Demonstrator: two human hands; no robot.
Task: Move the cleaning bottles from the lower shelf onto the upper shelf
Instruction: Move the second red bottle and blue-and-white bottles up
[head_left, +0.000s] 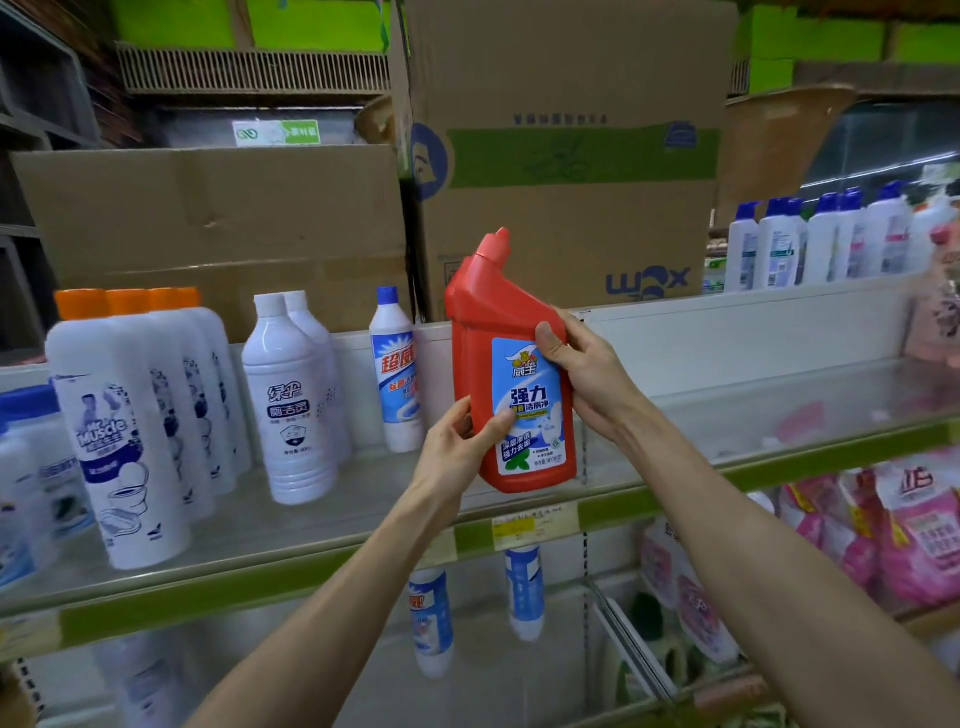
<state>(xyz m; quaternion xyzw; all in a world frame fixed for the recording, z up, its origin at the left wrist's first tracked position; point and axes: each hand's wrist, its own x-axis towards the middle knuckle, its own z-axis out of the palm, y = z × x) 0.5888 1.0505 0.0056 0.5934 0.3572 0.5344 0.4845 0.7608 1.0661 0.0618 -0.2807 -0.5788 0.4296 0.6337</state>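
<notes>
A red cleaning bottle with an angled neck and a blue label is held upright just above the front of the upper shelf. My left hand grips its lower left side, thumb on the label. My right hand grips its right side, thumb on the label's top. On the lower shelf two white bottles with blue labels stand behind the shelf edge, partly hidden.
On the upper shelf stand orange-capped white bottles, two white bottles and a blue-capped bottle. Cardboard boxes rise behind. Pink refill bags hang lower right. A transparent divider splits the lower shelf.
</notes>
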